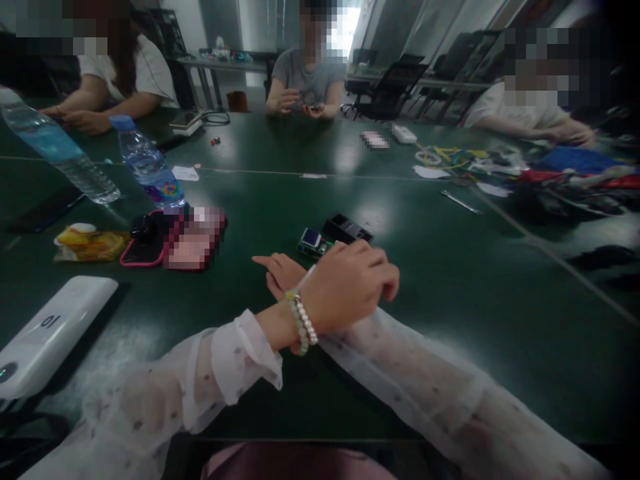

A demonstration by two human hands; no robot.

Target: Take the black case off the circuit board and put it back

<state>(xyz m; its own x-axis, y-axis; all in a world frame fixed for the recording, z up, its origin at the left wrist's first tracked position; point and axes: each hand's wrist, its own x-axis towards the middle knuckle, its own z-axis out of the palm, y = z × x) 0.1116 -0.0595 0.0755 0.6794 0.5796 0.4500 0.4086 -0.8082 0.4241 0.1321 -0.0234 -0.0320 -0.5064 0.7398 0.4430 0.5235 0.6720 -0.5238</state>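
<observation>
My arms cross over the green table, both in sheer white sleeves. My left hand [350, 287], with a beaded bracelet [303, 323] at its wrist, lies over my right wrist with its fingers curled; what they hold is hidden. Partly behind it, my right hand [285, 273] points left, its index finger stretched out and nothing in it. Just beyond the hands are a small green circuit board with a screen [312, 239] and a black case [349, 229].
At left are a white device [57, 333], a yellow packet [90, 245], pink-edged phones [195, 243] and two water bottles [150, 167] [60, 147]. A wrench [460, 201] and cables [450, 157] lie right. Three people sit around the table [240, 193].
</observation>
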